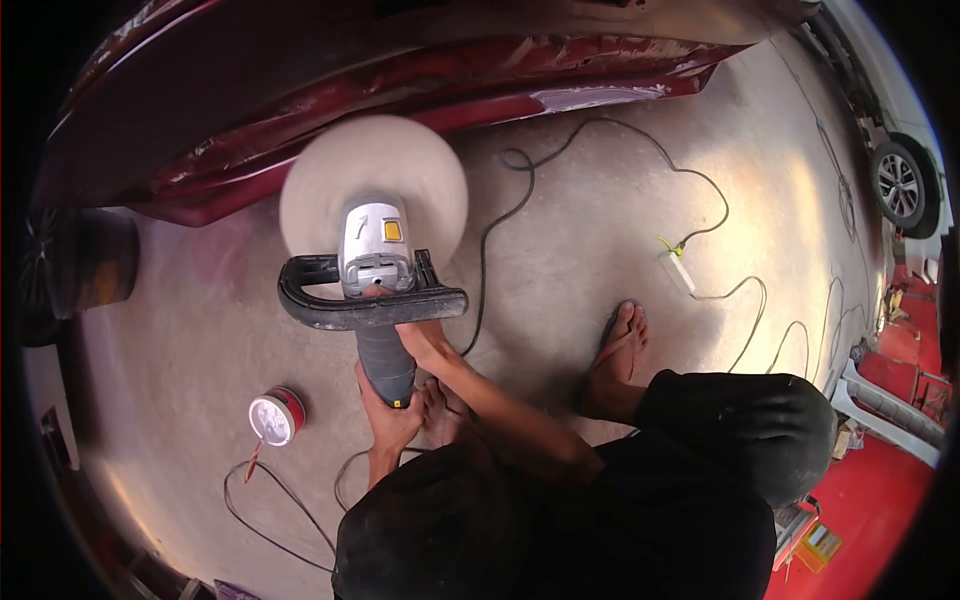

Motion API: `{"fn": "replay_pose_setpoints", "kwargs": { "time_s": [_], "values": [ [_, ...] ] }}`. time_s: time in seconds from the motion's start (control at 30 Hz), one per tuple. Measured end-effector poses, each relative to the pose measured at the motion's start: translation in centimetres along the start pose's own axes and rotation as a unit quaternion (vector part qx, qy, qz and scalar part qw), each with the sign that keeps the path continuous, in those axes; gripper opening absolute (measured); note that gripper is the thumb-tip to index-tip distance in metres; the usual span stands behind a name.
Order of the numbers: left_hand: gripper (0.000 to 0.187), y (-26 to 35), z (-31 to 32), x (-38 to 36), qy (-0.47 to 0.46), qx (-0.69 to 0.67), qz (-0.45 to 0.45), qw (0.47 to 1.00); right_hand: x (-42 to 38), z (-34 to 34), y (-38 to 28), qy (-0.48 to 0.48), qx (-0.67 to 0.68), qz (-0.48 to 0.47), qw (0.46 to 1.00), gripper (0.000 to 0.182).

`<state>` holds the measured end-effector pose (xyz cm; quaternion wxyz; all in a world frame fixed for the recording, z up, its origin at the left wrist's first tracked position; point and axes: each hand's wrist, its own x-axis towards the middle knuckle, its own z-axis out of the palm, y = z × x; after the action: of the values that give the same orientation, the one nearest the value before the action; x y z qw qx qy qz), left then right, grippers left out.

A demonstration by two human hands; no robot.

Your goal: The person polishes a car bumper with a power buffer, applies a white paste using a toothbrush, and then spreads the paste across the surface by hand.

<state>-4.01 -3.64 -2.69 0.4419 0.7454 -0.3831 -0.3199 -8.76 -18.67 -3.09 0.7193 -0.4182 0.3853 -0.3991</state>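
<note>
My left hand (393, 418) is wrapped around the rear body of a gray and black power polisher (382, 345). Farther forward, my right hand (418, 338) reaches under the black loop handle (385, 310) and holds the tool near its head; the handle hides part of its fingers. A large pale round pad (375, 170) shows blurred at the front of the tool. The pad's upper edge overlaps the lower edge of a dark red car body panel (250, 165), and I cannot tell whether they touch.
A small red tub (277, 415) with white contents stands on the gray floor (560, 230). A black cable (484, 260) runs to a white power strip (678, 272). My sandaled foot (618, 350) rests at right. Beyond are a car wheel (897, 184) and red flooring (870, 505).
</note>
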Motion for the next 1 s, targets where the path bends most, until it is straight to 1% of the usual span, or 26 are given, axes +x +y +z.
{"fn": "replay_pose_setpoints", "kwargs": {
  "time_s": [0.07,0.13,0.17,0.23,0.27,0.33,0.37,0.4,0.5,0.57,0.67,0.73,0.77,0.87,0.9,0.93,1.0],
  "values": [
    [0.083,0.7,1.9,0.8,-0.034,-0.021,-0.001,0.999,0.4,-2.8,0.2,0.049,0.039,0.006,0.998,0.031],
    [0.079,3.7,3.2,2.0,-0.089,-0.047,-0.068,0.993,1.0,-6.0,0.2,0.075,0.088,0.012,0.993,0.037],
    [0.091,3.2,4.0,2.7,-0.103,-0.04,-0.01,0.994,1.5,-7.5,0.0,0.092,0.115,0.022,0.989,0.043],
    [0.092,5.5,4.5,3.9,-0.142,-0.031,0.004,0.989,1.6,-9.3,-2.2,0.079,0.168,0.036,0.982,0.055],
    [0.092,6.1,4.6,4.4,-0.156,-0.033,0.002,0.987,1.5,-9.2,-4.7,0.05,0.194,0.038,0.979,0.062],
    [0.091,7.4,4.3,5.1,-0.189,-0.032,-0.036,0.981,1.5,-9.1,-6.4,0.052,0.208,0.022,0.976,0.069],
    [0.091,7.6,4.0,5.1,-0.207,-0.033,-0.054,0.976,1.4,-9.0,-6.4,0.055,0.2,0.025,0.978,0.068],
    [0.09,7.3,3.7,4.7,-0.194,-0.041,-0.062,0.978,1.2,-8.8,-6.3,0.06,0.193,0.027,0.979,0.066],
    [0.084,5.6,3.0,2.8,-0.149,-0.068,-0.072,0.984,0.3,-7.1,-4.1,0.063,0.14,0.08,0.985,0.061],
    [0.08,4.2,1.9,1.1,-0.106,-0.09,-0.074,0.987,-0.2,-5.5,-0.8,0.061,0.079,0.067,0.993,0.046],
    [0.077,2.0,0.7,-1.6,0.027,-0.047,-0.036,0.998,-1.4,0.5,-2.5,0.041,-0.025,0.09,0.995,0.035],
    [0.073,1.7,-0.5,-2.6,0.056,-0.072,-0.048,0.995,-1.7,2.8,-2.4,-0.005,-0.014,0.087,0.996,0.033],
    [0.071,1.8,-0.8,-3.0,0.073,-0.085,-0.056,0.992,-1.9,3.4,-2.6,-0.011,-0.023,0.088,0.996,0.029],
    [0.069,2.1,-1.3,-2.7,0.048,-0.097,-0.07,0.992,-2.0,2.9,-1.5,0.004,0.039,0.111,0.993,0.026],
    [0.072,3.3,-1.1,-2.2,0.047,-0.047,-0.049,0.997,-2.0,1.8,-1.0,0.016,0.065,0.092,0.994,0.025],
    [0.073,4.3,-0.7,-1.7,0.028,-0.037,-0.051,0.998,-1.9,0.9,-1.8,0.03,0.052,0.078,0.995,0.032],
    [0.075,5.7,0.2,-0.8,-0.008,-0.021,-0.058,0.998,-1.2,-1.8,-2.3,0.037,0.134,0.105,0.985,0.034]
  ]
}}
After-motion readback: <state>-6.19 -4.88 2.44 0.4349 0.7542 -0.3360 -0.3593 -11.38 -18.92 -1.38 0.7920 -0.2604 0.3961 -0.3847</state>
